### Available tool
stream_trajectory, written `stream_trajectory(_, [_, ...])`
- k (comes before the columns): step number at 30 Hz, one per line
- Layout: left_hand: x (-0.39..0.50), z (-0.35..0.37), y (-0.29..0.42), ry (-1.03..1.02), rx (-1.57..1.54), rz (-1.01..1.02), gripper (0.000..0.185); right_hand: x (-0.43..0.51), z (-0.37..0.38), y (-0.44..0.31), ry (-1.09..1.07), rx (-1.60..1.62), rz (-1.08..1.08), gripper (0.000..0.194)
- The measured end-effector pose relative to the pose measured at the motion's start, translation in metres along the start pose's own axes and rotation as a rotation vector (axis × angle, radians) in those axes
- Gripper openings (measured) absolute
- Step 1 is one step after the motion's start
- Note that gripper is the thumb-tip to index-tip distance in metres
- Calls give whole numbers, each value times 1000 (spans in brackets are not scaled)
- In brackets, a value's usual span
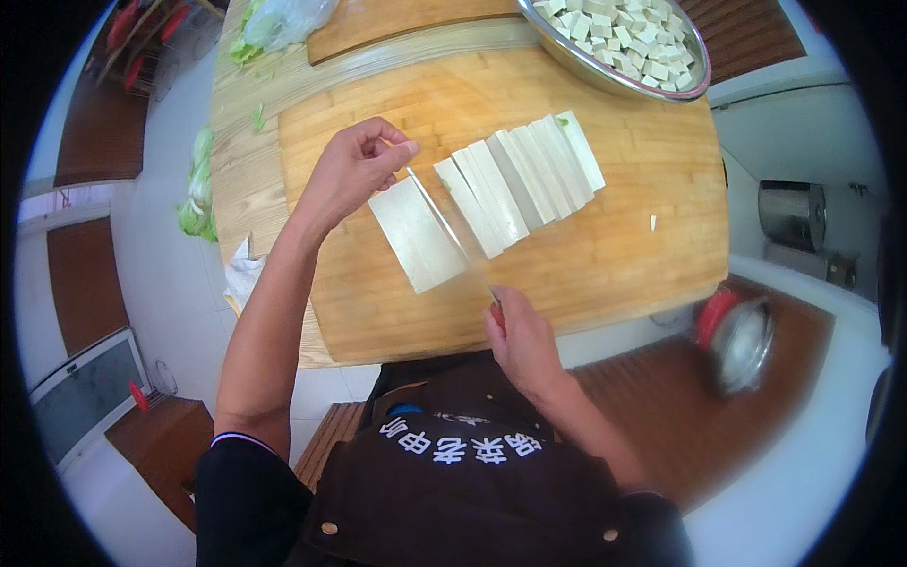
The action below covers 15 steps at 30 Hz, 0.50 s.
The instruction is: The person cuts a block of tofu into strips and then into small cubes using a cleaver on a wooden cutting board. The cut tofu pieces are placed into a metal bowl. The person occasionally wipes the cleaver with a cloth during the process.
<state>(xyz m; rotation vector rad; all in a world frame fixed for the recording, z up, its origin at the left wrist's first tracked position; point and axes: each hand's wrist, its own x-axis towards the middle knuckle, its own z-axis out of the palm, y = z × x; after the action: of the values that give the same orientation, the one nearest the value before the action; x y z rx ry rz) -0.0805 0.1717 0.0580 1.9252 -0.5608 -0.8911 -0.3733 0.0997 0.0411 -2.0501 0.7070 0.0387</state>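
A block of white tofu [419,237] lies on a large wooden cutting board [623,269]. Just above its upper end is my left hand [365,159], fingers curled, with thumb and forefinger near the tip of a thin blade. My right hand [523,340] grips the red handle of a knife [495,312] at the lower end of the block. The blade is blurred and seen nearly edge-on along the block's right side. To the right, a leaning row of tofu slices [524,177] lies slantwise, with a green scrap on its last piece.
A metal bowl [698,88] of tofu cubes overlaps the board's upper right corner. A second wooden board [425,21], a plastic bag [290,21] and lettuce leaves lie at the upper left. A white cloth [244,273] is at the table's left edge. A tofu sliver [653,222] lies right of the slices.
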Motion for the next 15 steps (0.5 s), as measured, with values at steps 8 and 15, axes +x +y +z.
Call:
stream_trajectory(8, [-4,-13,-26,20,-177,-48,23,0,28,-16,-1,27,12,17])
stream_trajectory(15, [0,-13,-33,1,-162,-46,24,-1,34,-19,17,-49,6,24])
